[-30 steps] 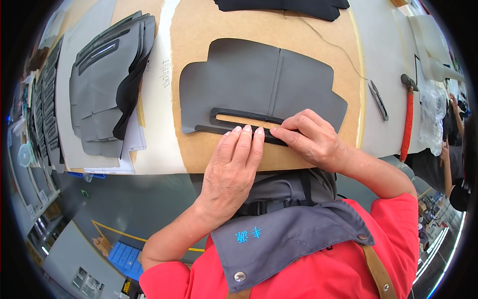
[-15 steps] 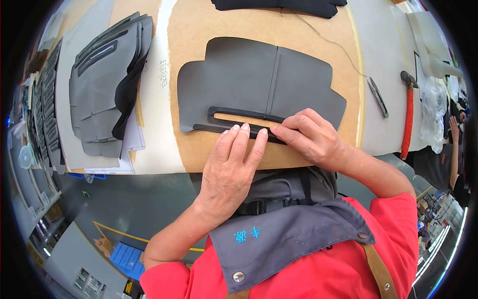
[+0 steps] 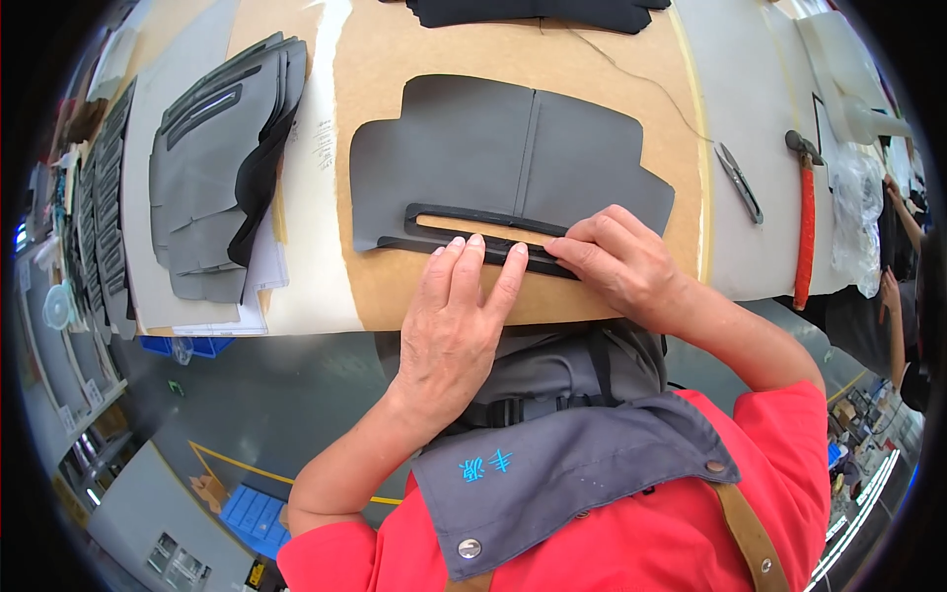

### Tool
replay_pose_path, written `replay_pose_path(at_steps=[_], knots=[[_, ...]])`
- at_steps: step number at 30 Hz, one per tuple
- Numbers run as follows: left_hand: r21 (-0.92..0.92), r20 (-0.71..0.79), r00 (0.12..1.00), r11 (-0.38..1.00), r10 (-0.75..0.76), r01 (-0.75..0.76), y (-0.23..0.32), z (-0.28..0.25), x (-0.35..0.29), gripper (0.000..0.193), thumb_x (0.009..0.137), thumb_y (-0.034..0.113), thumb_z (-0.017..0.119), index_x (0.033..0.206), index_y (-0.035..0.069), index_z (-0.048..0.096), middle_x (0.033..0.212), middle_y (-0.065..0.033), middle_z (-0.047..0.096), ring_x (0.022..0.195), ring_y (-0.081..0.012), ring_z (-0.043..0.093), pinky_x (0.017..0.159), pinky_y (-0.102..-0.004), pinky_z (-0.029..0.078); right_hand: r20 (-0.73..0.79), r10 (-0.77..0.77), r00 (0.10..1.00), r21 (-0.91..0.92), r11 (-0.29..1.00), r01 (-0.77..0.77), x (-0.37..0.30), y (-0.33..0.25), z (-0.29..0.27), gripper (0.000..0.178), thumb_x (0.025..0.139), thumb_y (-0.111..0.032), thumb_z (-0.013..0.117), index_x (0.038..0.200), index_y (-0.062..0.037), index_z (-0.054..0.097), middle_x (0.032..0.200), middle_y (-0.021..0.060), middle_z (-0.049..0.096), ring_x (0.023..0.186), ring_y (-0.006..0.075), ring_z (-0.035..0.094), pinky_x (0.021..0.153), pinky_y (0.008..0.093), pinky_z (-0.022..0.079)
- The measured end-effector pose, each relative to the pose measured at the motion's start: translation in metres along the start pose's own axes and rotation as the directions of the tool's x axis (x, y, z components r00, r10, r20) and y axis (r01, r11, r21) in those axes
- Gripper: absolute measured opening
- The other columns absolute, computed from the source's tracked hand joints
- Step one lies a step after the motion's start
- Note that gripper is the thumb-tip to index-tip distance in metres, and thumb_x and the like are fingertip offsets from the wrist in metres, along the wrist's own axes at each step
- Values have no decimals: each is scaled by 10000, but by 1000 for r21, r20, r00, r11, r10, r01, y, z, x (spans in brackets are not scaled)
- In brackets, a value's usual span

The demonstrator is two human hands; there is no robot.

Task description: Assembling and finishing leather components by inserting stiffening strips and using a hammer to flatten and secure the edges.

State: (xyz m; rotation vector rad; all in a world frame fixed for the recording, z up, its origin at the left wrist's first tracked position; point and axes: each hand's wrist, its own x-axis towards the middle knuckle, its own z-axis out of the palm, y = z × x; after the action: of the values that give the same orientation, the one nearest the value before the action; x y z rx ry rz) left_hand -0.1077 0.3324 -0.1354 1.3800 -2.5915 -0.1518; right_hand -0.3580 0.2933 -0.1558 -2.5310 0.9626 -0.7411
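A grey panel (image 3: 464, 148) of leather-like sheet lies flat before me, with a vertical seam and a long slot bordered by a black strip (image 3: 473, 213). Its near edge is folded up, showing a black underside (image 3: 404, 244). Across this folded edge, below the slot, rest the outstretched fingertips of my left hand (image 3: 449, 321). My right hand (image 3: 619, 264) is closed, thumb and forefinger pinching the panel at the slot's right end. That end of the slot is hidden under the fingers.
At left lies a stack of similar grey panels (image 3: 207, 212). Thread snips (image 3: 740, 185) and a red-handled hammer (image 3: 806, 232) lie to the right, near clear plastic wrapping (image 3: 856, 212). A black piece (image 3: 538, 12) sits at the far edge. Another person's arm (image 3: 893, 306) shows far right.
My right hand's pinch has shifted slightly to the right along the slot's near edge. My left fingers stay pressed on the fold. The whole view has shifted a little.
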Motion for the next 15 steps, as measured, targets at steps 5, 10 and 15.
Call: replay_pose_path(at_steps=[5, 10, 15], knots=[[17, -20, 999, 999, 30, -30, 2, 3, 1, 569, 845, 24, 668, 1408, 97, 635, 1300, -149, 573, 1256, -308, 565, 1127, -438, 478, -17, -82, 997, -35, 996, 81, -2, 4, -4, 462, 744, -17, 723, 1205, 10, 722, 1011, 87, 631, 837, 253, 624, 715, 342, 567], [-65, -15, 1000, 998, -1, 0, 8, 1, 2, 635, 814, -81, 637, 1424, 97, 629, 1314, -102, 556, 1259, -285, 566, 1063, -403, 495, -18, -168, 986, -123, 979, 165, -2, 4, -3, 468, 739, -19, 723, 1207, -6, 727, 1011, 83, 629, 851, 248, 624, 722, 335, 565], [-7, -51, 998, 1000, 20, -21, 12, 2, 5, 645, 799, -72, 640, 1424, 89, 630, 1297, -104, 560, 1257, -289, 571, 1065, -401, 493, 0, -54, 999, -37, 998, 54, -9, 7, -4, 456, 725, -45, 699, 1176, 19, 713, 1033, 87, 632, 905, 257, 629, 813, 353, 573]])
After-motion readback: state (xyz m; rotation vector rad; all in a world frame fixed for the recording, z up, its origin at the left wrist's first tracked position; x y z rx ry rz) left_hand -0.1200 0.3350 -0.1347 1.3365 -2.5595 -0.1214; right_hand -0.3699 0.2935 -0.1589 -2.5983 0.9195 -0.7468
